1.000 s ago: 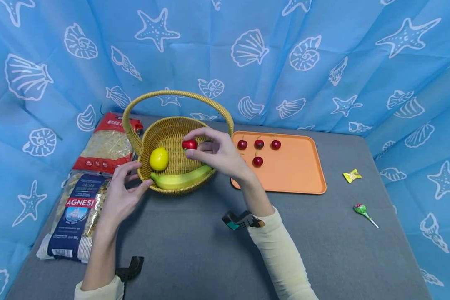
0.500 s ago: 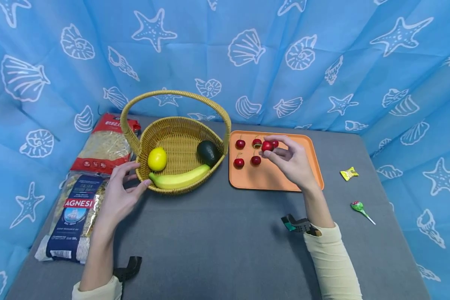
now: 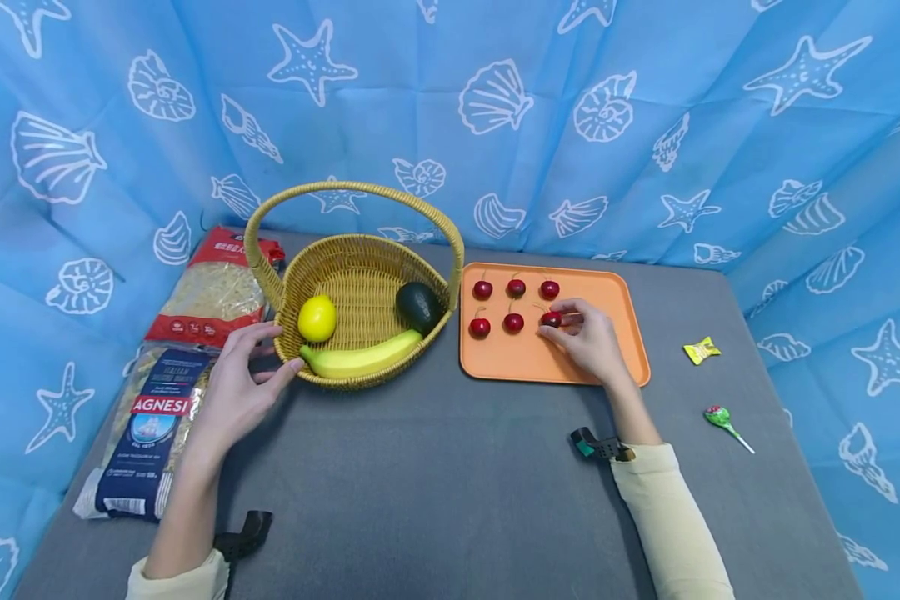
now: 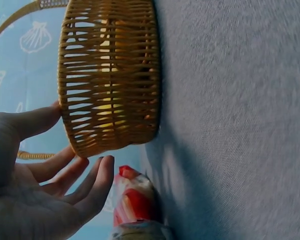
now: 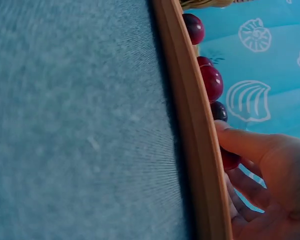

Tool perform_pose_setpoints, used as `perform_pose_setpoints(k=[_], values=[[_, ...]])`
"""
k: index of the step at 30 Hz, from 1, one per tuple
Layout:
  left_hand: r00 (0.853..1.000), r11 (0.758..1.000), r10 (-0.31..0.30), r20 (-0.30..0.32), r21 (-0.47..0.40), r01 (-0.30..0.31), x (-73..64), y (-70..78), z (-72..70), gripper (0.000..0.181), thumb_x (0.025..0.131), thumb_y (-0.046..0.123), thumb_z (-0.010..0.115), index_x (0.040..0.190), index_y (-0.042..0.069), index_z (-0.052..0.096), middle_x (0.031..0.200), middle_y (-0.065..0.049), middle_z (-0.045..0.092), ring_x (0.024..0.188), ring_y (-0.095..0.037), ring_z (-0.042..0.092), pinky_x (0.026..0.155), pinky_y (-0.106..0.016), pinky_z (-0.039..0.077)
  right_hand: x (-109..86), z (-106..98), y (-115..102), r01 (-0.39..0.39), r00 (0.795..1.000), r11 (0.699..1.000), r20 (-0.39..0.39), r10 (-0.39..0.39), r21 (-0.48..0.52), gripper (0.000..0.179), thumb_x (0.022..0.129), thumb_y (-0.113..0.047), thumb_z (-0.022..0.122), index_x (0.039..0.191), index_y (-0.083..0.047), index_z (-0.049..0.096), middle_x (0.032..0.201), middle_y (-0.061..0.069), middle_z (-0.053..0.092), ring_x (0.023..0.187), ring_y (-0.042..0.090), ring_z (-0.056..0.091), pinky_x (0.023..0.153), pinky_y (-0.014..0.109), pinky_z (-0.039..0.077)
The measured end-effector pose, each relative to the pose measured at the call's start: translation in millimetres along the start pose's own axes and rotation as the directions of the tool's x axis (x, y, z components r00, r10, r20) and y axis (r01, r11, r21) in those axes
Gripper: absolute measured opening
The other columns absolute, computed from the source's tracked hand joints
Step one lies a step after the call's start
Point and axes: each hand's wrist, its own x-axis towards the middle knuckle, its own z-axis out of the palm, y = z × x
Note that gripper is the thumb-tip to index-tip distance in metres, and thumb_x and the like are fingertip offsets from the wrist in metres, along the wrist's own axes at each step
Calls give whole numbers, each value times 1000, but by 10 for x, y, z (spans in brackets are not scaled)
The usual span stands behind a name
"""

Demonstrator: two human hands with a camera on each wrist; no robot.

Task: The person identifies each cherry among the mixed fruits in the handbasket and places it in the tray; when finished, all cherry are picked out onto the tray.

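My left hand holds the left end of the wicker basket, thumb and fingertips at its rim. In the basket lie a lemon, a banana and an avocado. Over the orange tray, my right hand pinches a cherry between thumb and fingers, low at the right end of the front row. Other cherries sit on the tray in two rows, among them a back-row cherry and a front-row cherry. The right wrist view has the tray's edge hiding part of the held cherry.
Left of the basket lie a blue AGNESI pasta bag and a red-and-clear food bag. A yellow wrapped candy and a green lollipop are on the grey table to the right. A blue shell-print curtain hangs behind.
My right hand has carried the cherry from over the basket rightward to the tray and lowered it into the front row. The left hand stays at the basket's rim.
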Motion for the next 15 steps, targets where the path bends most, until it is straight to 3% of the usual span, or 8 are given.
perform_pose_setpoints(k=[5, 7, 9, 10, 12, 15], values=[[999, 999, 17, 40, 41, -18, 2, 8, -100, 60, 103, 25, 77, 154, 4, 53, 157, -24, 49, 135, -46, 56, 83, 3, 49, 18, 29, 7, -9, 1000, 999, 13, 10, -37, 48, 95, -21, 86, 132, 2, 65, 124, 26, 74, 110, 39, 74, 79, 0, 49], [998, 997, 30, 51, 71, -34, 2, 27, -142, 60, 102, 27, 77, 154, 7, 54, 156, -24, 51, 133, -46, 56, 83, 1, 49, 25, 35, 6, -13, 1000, 999, 19, 14, -50, 49, 95, -21, 86, 133, 2, 65, 126, 25, 74, 111, 38, 73, 83, 7, 54], [997, 994, 44, 60, 101, -50, 1, 57, -189, 60, 102, 28, 78, 154, 8, 56, 155, -23, 53, 131, -45, 58, 83, 0, 49, 26, 33, 1, -18, 999, 999, 27, 19, -48, 50, 96, -21, 86, 135, 2, 65, 127, 25, 74, 113, 39, 73, 90, 23, 63], [997, 992, 54, 63, 113, -61, 1, 79, -214, 59, 102, 27, 78, 153, 7, 56, 154, -23, 54, 131, -45, 58, 85, -6, 56, 25, 32, -1, -20, 999, 999, 30, 21, -49, 51, 96, -22, 86, 136, 1, 64, 128, 25, 74, 113, 39, 73, 91, 29, 65], [995, 987, 61, 76, 142, -71, 0, 135, -267, 57, 102, 28, 78, 152, 7, 57, 154, -23, 54, 131, -45, 59, 91, -24, 66, 21, 29, -6, -24, 999, 999, 33, 26, -47, 52, 96, -22, 85, 137, 1, 64, 129, 25, 73, 114, 39, 72, 91, 29, 64], [993, 981, 69, 101, 172, -86, -14, 225, -356, 56, 103, 29, 77, 151, 7, 58, 154, -23, 55, 132, -45, 60, 99, -57, 66, 19, 24, -5, -27, 999, 998, 35, 29, -56, 54, 96, -23, 86, 138, 0, 63, 129, 26, 73, 115, 39, 71, 89, 23, 62]])
